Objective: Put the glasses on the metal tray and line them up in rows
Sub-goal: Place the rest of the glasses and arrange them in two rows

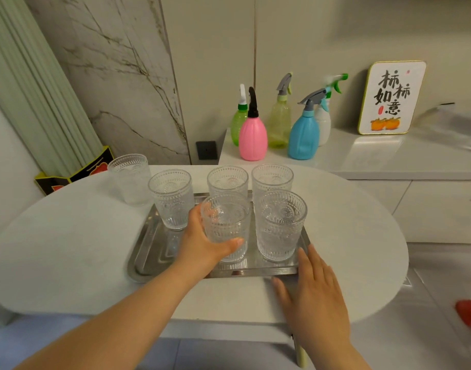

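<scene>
While one glass (130, 178) waits off the tray (146, 252) at ten o'clock on the desk (69, 236), the left hand (202, 247) grips the front-middle glass (226, 228), right hand (314, 284) flat and released at five o'clock, so next comes setting it down square, then fetching the stray.

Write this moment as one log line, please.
left hand: gripping front-middle glass | right hand: steadying metal tray | one glass off tray

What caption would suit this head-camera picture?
Left hand sets a glass on the metal tray among four others; right hand steadies its corner.
</scene>
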### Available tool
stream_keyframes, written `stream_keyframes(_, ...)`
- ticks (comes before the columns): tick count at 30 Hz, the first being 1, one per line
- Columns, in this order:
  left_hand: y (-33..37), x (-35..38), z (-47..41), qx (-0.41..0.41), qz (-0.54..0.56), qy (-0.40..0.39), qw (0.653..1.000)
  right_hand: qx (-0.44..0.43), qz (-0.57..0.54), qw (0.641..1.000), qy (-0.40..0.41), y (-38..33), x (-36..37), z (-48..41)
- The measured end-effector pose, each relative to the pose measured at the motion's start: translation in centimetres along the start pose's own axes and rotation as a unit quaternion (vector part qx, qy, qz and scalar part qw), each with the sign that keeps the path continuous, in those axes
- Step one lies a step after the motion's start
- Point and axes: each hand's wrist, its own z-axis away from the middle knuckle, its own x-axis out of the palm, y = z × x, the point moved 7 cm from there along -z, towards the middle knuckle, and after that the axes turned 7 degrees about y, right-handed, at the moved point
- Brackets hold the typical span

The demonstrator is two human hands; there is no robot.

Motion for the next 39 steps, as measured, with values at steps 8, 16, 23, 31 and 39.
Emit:
stream_keyframes(8,0.0,-0.6,0.0,-0.006,-0.015,-0.008,1.000,-0.006,-0.012,1.000,0.028,-0.1,-0.2,0.0)
stream_keyframes(16,-2.2,-4.5,-0.3,0.003,-0.031,-0.014,0.999,-0.044,-0.154,0.982,0.102,-4.5,-1.7,1.3)
stream_keyframes(23,-4.6,-13.7,-0.7,-0.025,-0.083,0.125,0.988,-0.188,-0.159,0.969,0.037,-12.0,0.3,3.2)
stream_keyframes(31,-6.7,-19.1,-3.8,-0.065,-0.086,0.207,0.972,-0.247,-0.097,0.961,-0.080,-15.9,3.7,3.3)
stream_keyframes(39,-8.4,-18.2,-9.8,-0.109,-0.047,0.210,0.971,-0.250,-0.079,0.958,-0.115,-16.1,4.6,3.3)
